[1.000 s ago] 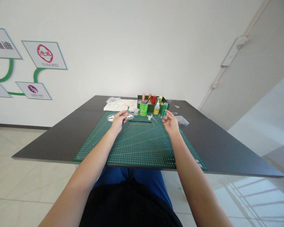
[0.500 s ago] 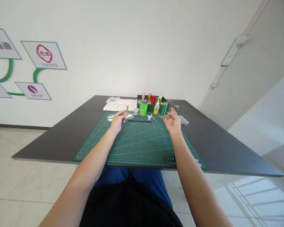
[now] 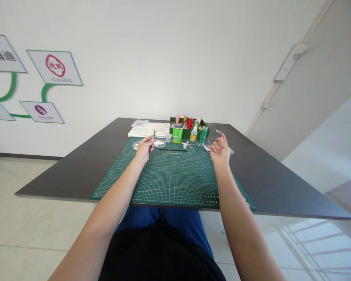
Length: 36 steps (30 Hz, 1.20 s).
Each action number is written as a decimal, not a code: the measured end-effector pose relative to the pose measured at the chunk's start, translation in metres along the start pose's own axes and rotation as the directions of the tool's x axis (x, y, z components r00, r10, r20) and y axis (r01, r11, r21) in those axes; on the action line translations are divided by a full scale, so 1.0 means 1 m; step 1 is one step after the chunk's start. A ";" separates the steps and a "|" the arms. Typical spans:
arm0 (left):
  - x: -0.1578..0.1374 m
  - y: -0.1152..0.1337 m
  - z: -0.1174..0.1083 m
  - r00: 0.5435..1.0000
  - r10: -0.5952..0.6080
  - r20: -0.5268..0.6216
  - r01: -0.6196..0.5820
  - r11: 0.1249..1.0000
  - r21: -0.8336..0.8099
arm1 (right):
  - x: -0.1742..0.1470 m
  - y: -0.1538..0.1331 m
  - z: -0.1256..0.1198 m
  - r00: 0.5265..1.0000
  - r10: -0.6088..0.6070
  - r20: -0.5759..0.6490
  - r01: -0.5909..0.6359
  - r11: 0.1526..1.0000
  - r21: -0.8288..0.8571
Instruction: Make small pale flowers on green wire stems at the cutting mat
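Note:
My left hand (image 3: 145, 148) pinches the green stem (image 3: 154, 134) of a small pale orange flower (image 3: 154, 128) and holds it upright above the cutting mat. Shallow clear dishes of white pieces (image 3: 159, 143) sit beside that hand. My right hand (image 3: 220, 150) is raised at the mat's right side, its fingers curled; anything inside them is too small to make out. Close to its left are a green thread spool (image 3: 203, 134) and a small pale purple item (image 3: 207, 148). A clear plastic box (image 3: 231, 151) is partly hidden behind it.
A green cutting mat (image 3: 175, 179) covers the table's middle. At its far edge stand a green can (image 3: 177, 134), a glue bottle (image 3: 193, 134) and a green box (image 3: 187, 132) of spools. A black stick (image 3: 173, 150) lies on the mat; scissors (image 3: 220, 132) lie far right.
My right hand has moved right, away from the green spool, and its fingers look more curled. My left hand has shifted slightly left with the flower.

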State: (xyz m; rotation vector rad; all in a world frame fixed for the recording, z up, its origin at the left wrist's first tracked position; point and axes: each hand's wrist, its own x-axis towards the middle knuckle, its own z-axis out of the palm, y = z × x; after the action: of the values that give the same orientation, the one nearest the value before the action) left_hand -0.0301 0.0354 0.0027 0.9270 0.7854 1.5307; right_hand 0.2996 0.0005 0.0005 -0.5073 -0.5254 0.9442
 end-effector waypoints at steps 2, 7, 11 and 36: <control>0.000 0.001 0.000 1.000 -0.003 -0.029 0.003 1.000 -0.001 | 0.003 -0.002 -0.003 0.999 -0.015 -0.029 0.017 0.999 0.040; 0.000 0.004 -0.002 0.996 -0.001 -0.093 0.002 1.000 0.005 | 0.010 -0.006 -0.015 0.992 -0.096 -0.076 0.100 0.993 0.059; 0.000 0.005 -0.003 0.995 0.014 -0.100 -0.011 1.000 0.029 | 0.016 -0.011 -0.025 0.984 -0.138 -0.114 0.138 0.990 -0.007; 0.001 -0.007 0.000 0.990 0.124 -0.071 -0.100 0.957 0.272 | 0.021 -0.020 -0.049 0.613 -0.707 -0.352 -0.224 0.271 -0.936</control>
State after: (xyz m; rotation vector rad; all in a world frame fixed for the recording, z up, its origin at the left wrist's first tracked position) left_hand -0.0267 0.0371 -0.0037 1.1256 1.0370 1.5970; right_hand 0.3521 0.0000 -0.0205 -1.7964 -0.3129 -0.1816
